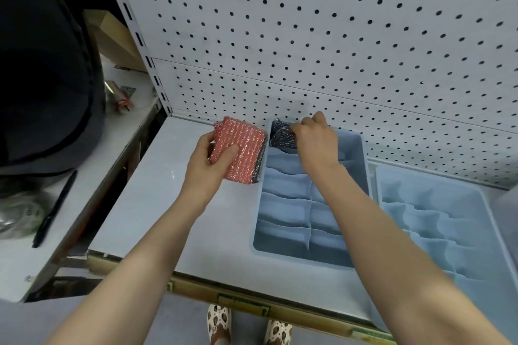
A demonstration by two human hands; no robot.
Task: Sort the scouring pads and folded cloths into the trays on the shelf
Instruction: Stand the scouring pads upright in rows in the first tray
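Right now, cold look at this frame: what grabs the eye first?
The glittery red scouring pads, a stack gripped in the left hand over the white shelf, just left of the near blue tray. Next, the right hand pressing a dark pad into that tray's back-left compartment. Behind everything, a white pegboard; a second blue tray sits at right.

The left hand (208, 161) grips sparkly red scouring pads (241, 148); the right hand (315, 137) presses a dark scouring pad (281, 134) into the divided blue plastic tray (361, 176).
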